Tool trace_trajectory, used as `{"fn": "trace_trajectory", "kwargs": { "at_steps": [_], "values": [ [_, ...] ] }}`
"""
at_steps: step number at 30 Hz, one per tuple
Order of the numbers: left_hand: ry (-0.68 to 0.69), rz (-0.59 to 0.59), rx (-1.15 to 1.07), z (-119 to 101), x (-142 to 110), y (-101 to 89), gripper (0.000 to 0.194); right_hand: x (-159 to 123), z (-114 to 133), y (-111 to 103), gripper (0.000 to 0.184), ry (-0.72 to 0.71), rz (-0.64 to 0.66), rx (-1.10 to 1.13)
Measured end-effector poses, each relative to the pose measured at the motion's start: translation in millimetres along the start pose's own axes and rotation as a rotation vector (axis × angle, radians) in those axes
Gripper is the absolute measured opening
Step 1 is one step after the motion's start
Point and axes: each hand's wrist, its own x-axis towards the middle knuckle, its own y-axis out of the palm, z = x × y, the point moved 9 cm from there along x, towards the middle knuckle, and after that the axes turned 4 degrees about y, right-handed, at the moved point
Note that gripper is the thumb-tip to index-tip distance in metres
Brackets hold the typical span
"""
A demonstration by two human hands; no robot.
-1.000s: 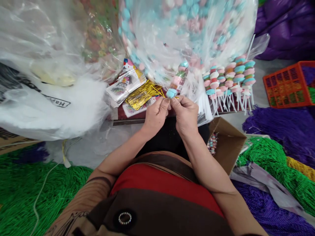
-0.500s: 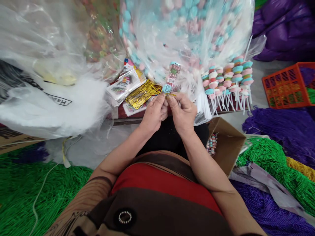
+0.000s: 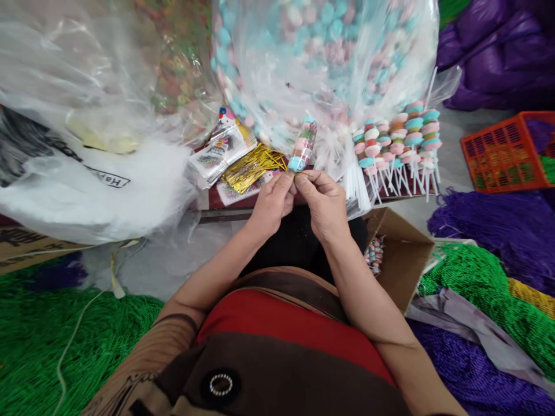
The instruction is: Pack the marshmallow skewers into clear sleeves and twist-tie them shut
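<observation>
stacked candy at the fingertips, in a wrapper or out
In: a glossy, clear wrapper encloses the stacked candy, catching the light.

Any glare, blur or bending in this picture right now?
Head view: glints on the wrapped candy; head view: pale glare streaks across the big candy bag, softening what's inside; head view: edges look stretched, wide-lens style, the orange crate slanted; head view: left hand and right hand look fairly clear, without harsh shadows.

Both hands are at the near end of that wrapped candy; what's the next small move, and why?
Probably a small twist of the right hand against the left hand to close that end: both pinch at the near end of the wrapped candy, what seems a gold tie shows there, and loose gold ties lie close by.
</observation>
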Motion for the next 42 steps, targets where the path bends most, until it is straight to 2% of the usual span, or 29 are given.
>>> {"fn": "trace_trajectory", "kwargs": {
  "at_steps": [2,4,9,11,14,18,24,27,30,32,34,36,38,40,42],
  "values": [
    [-0.119,0.042,-0.074,3.4,-2.4,7.2,0.046,-2.1,5.8,-4.3,0.025,-0.093,-0.009,-0.070],
    [-0.213,0.072,-0.119,4.5,-5.0,11.9,0.048,-4.6,16.9,-7.7,0.032,-0.240,-0.016,-0.191],
    [-0.349,0.110,-0.159,3.5,-10.5,17.1,0.049,-13.0,45.3,1.0,0.030,-0.689,0.025,-0.696],
    [-0.391,0.122,-0.158,3.4,-12.9,19.3,0.048,-13.0,49.1,4.1,0.034,-0.795,0.036,-0.846],
    [-0.414,0.124,-0.157,2.0,-14.7,21.5,0.049,-10.7,51.5,8.0,0.038,-0.881,0.069,-0.985],
    [-0.394,0.087,-0.165,0.7,-13.5,20.3,0.047,-12.6,57.7,13.3,0.031,-0.993,0.110,-1.087],
    [-0.327,0.071,-0.148,-1.7,-10.7,20.1,0.046,-11.7,59.9,16.5,0.025,-1.026,0.155,-1.198],
    [-0.290,0.061,-0.093,-0.4,-10.7,20.2,0.046,-14.7,62.8,17.2,0.023,-1.051,0.110,-1.194],
    [-0.177,0.038,0.004,-0.4,-8.2,16.1,0.042,-14.6,63.5,17.4,0.022,-1.004,0.024,-1.182],
    [-0.022,0.039,0.131,-5.7,-4.6,11.1,0.037,-11.4,62.0,15.7,0.024,-0.906,-0.021,-1.135],
    [0.183,0.055,0.371,-16.3,-1.4,6.4,0.034,-7.4,59.4,12.2,0.024,-0.778,-0.032,-1.030],
    [0.377,0.084,0.690,-26.7,0.1,5.4,0.031,-2.7,55.5,6.6,0.024,-0.625,-0.021,-0.883],
    [0.514,0.137,0.968,-33.0,1.7,8.0,0.028,3.4,47.9,-1.9,0.027,-0.433,-0.011,-0.719],
    [0.581,0.222,1.122,-35.9,4.2,12.2,0.027,8.7,36.3,-10.5,0.034,-0.221,0.000,-0.534],
    [0.600,0.299,1.153,-39.6,6.9,15.5,0.026,10.8,24.5,-13.2,0.043,-0.039,0.041,-0.331]
  ]
}}
